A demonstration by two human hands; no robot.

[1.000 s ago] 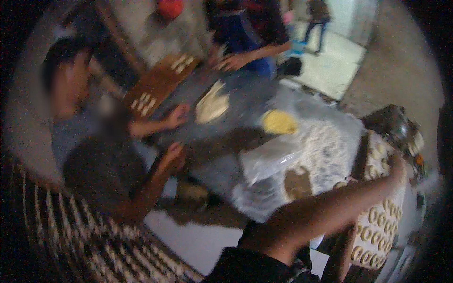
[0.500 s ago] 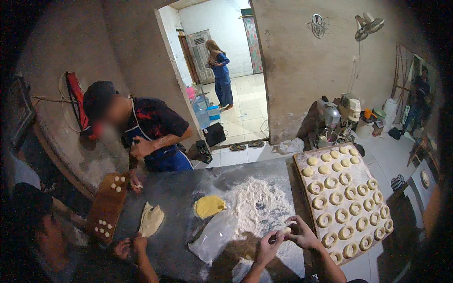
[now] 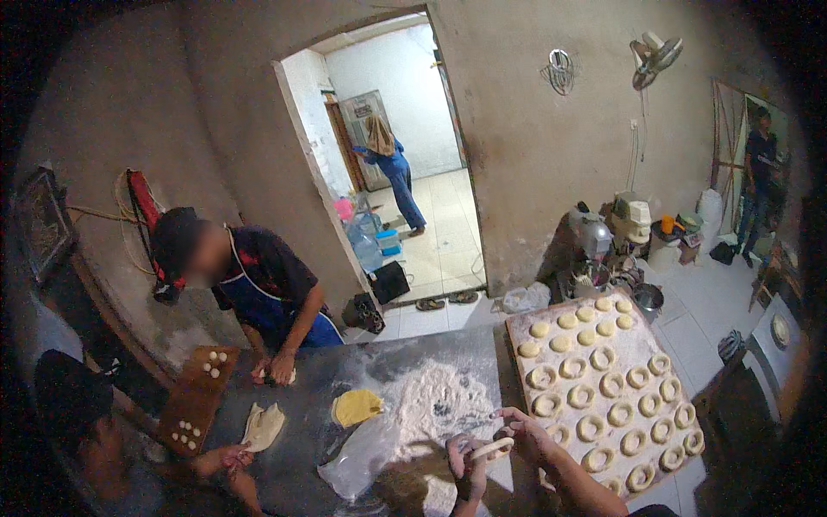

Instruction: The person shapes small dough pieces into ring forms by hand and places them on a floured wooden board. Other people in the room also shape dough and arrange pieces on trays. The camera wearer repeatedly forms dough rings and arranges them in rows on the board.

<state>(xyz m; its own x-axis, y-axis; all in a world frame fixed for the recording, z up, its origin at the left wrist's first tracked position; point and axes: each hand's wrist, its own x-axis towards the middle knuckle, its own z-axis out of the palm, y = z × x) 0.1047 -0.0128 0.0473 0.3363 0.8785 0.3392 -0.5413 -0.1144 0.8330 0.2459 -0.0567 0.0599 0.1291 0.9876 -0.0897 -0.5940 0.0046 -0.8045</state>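
Dough ring (image 3: 494, 449) in my left hand (image 3: 466, 462), above the near side of the floured surface (image 3: 314, 375).
My left hand grasps the ring by one side; my right hand (image 3: 527, 431), fingers bent, is at its other side, and I cannot tell whether it grips too. To my right, a large floured board (image 3: 633, 345) carries rows of shaped rings (image 3: 621, 414), with plain dough rounds (image 3: 561, 343) at its far end. Ahead of me lie spread flour (image 3: 444, 396), a yellow piece of dough (image 3: 357, 407) and a clear plastic sheet (image 3: 357, 461). Farther left, a pale dough piece (image 3: 263, 426) lies near one co-worker's hands (image 3: 228, 465). Beyond it, a co-worker in a blue apron (image 3: 263, 302) leans over the surface, near a brown board (image 3: 196, 401) with small dough balls (image 3: 185, 431).
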